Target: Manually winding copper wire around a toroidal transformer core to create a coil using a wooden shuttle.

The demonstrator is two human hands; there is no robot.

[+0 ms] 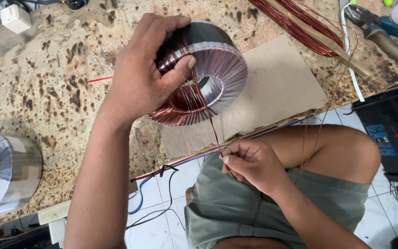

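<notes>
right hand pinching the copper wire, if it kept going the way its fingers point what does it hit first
The right hand points up-left along the taut copper wire. The first thing in that line looks to be the worktop's edge, then the toroidal coil held by the left hand. Depth is unclear.

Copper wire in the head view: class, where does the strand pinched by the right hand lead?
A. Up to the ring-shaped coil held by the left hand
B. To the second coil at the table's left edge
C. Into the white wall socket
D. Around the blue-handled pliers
A: the copper wire runs taut from the right hand up to the ring-shaped coil gripped by the left hand.
</notes>
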